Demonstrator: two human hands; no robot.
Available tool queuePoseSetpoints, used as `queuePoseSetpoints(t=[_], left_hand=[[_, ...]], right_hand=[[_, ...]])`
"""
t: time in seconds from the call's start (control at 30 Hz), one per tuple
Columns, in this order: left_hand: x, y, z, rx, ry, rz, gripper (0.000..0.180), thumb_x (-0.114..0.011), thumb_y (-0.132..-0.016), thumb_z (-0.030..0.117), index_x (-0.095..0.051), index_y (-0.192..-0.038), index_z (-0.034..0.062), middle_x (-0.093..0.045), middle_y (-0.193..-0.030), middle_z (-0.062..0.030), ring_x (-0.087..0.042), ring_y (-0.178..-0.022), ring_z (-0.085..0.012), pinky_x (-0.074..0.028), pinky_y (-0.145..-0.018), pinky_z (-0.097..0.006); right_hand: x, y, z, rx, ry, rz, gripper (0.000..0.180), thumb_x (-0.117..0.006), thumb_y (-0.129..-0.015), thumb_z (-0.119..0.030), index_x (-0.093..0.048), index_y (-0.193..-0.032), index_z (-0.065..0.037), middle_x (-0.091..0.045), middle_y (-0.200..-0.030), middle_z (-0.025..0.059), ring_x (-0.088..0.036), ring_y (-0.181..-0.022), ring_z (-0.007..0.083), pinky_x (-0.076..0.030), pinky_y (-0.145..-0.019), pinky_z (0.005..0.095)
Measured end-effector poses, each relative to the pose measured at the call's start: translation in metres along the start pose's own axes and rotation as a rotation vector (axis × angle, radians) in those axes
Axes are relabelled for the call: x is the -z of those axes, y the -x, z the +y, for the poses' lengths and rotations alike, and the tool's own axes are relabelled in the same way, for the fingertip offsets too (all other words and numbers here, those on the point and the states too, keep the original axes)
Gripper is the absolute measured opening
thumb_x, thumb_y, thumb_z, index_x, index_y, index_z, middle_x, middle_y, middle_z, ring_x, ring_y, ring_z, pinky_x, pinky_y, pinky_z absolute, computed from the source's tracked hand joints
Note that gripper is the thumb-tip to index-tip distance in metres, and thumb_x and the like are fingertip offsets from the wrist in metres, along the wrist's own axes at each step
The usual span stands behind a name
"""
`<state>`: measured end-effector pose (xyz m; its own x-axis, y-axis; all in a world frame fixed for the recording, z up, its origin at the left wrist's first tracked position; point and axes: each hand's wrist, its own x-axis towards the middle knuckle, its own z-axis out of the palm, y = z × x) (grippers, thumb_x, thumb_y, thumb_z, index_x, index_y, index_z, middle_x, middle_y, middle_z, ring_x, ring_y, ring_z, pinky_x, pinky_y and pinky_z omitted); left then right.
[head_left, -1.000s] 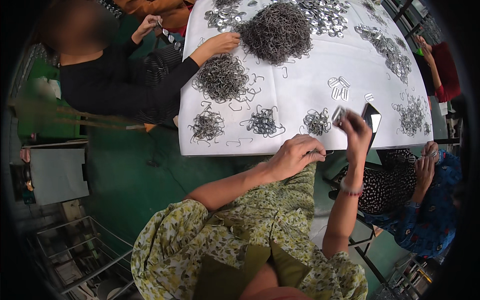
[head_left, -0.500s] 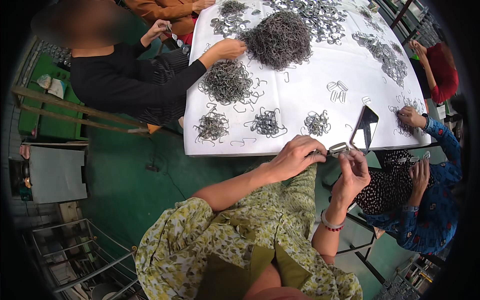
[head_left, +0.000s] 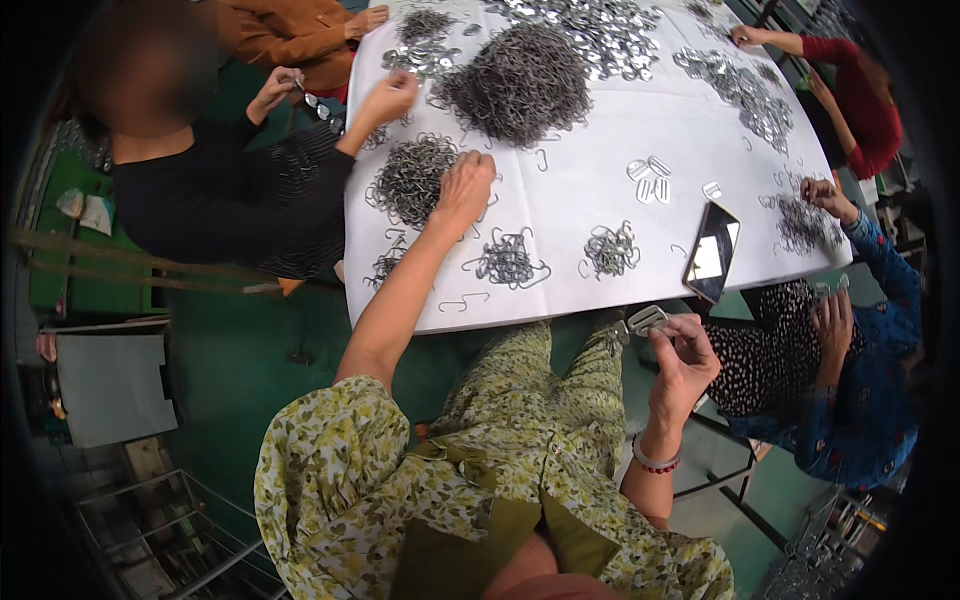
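My right hand, just off the table's near edge, pinches a flat metal buckle with slots between thumb and fingers. A small metal piece hangs at the buckle's left end. My left hand is stretched across the table to the right side of a pile of bent wire hooks. Its fingers are curled downward and pressed together; whatever they grip is hidden beneath them. Two smaller hook piles, one in the middle and one to its right, lie nearer to me.
A large dark hook heap and shiny metal plates cover the far part of the white table. Several loose buckles lie near a phone at the edge. Co-workers sit left and right, one co-worker's hand beyond mine.
My left hand has left the buckle and moved up and left to the hook pile. My right hand keeps the buckle, slightly lower. The view has shifted a little.
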<state>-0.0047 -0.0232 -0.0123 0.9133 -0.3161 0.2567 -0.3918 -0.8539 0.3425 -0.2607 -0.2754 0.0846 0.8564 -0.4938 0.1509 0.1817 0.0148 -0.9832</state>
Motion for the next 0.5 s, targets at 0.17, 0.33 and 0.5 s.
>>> queuePoseSetpoints(t=[0.17, 0.33, 0.5], left_hand=[[0.023, 0.015, 0.052, 0.004, 0.443, 0.116, 0.017, -0.059, -0.091, 0.015, -0.066, -0.095, 0.0008, -0.065, -0.090, -0.0186, -0.063, -0.083, -0.0334, -0.050, -0.076, -0.039], [0.073, 0.078, 0.152, 0.176, 1.186, -0.361, 0.011, -0.066, -0.087, 0.006, -0.067, -0.093, -0.0023, -0.068, -0.085, -0.0081, -0.063, -0.079, -0.0122, -0.050, -0.071, -0.025], [0.055, 0.101, 0.184, -0.214, 1.079, -0.176, 0.013, -0.075, -0.077, 0.004, -0.066, -0.088, 0.0027, -0.064, -0.101, -0.0075, -0.061, -0.098, -0.0181, -0.049, -0.085, -0.031]], right_hand=[[0.006, 0.003, 0.006, 0.011, 0.088, -0.005, 0.020, -0.070, -0.071, 0.011, -0.065, -0.090, 0.006, -0.058, -0.084, 0.0055, -0.054, -0.079, 0.0125, -0.042, -0.076, 0.0235], [0.001, 0.004, 0.029, -0.093, 0.012, 0.022, 0.018, -0.070, -0.077, 0.008, -0.067, -0.095, 0.007, -0.062, -0.088, 0.0057, -0.058, -0.080, 0.0102, -0.046, -0.073, 0.0215], [-0.005, 0.008, 0.025, -0.040, 0.058, 0.074, 0.017, -0.070, -0.078, 0.007, -0.068, -0.095, 0.006, -0.062, -0.087, 0.0050, -0.058, -0.081, 0.0101, -0.047, -0.070, 0.0215]])
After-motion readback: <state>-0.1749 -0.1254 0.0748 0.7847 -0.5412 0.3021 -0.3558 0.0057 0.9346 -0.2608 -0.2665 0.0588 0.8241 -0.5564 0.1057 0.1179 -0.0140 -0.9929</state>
